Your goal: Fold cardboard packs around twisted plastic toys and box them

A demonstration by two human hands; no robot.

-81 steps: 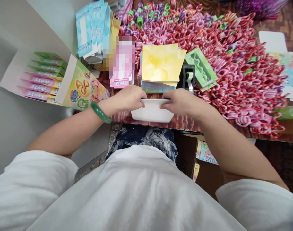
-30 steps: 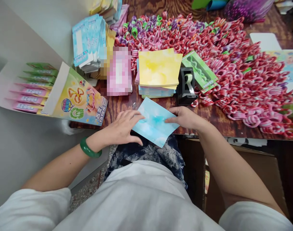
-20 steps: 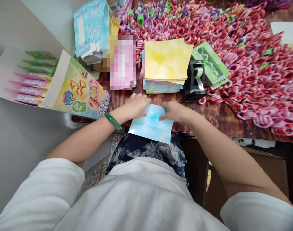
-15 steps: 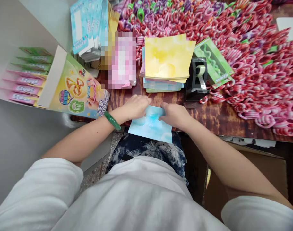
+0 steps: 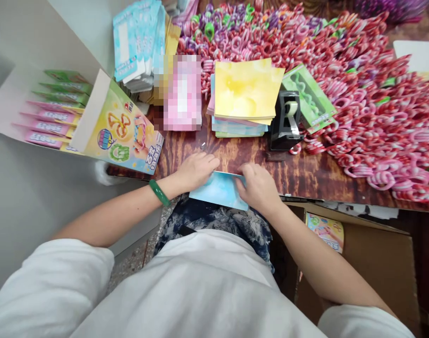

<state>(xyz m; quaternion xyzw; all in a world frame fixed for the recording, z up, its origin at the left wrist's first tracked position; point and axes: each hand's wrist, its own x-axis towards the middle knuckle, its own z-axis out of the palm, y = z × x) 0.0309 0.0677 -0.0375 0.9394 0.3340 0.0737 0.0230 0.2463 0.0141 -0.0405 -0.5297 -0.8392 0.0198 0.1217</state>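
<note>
A light blue printed card [image 5: 219,191] spans the gap between my hands at the table's front edge, its near part out over my lap. My left hand [image 5: 198,170] grips its left upper edge, fingers curled together. At the opposite side my right hand [image 5: 257,184] pinches the card, thumb on the near face and fingers behind. The card's far edge looks folded or tilted up; I cannot tell which. Just beyond lies a stack of yellow, blue and pink cards [image 5: 247,89], with a black tape dispenser [image 5: 284,134] to its right.
A printed display box [image 5: 126,136] with several packs stands at left. Behind it are blue cards [image 5: 126,44] and a blurred pink stack [image 5: 182,101]. A green windowed box [image 5: 311,96] leans near a large heap of striped coils [image 5: 362,108]. A cardboard box [image 5: 369,263] sits below right.
The card's visible face has become shallower, its far edge now a straight line nearer me. Both hands have shifted slightly toward me, still on the card. The head view has moved a little.
</note>
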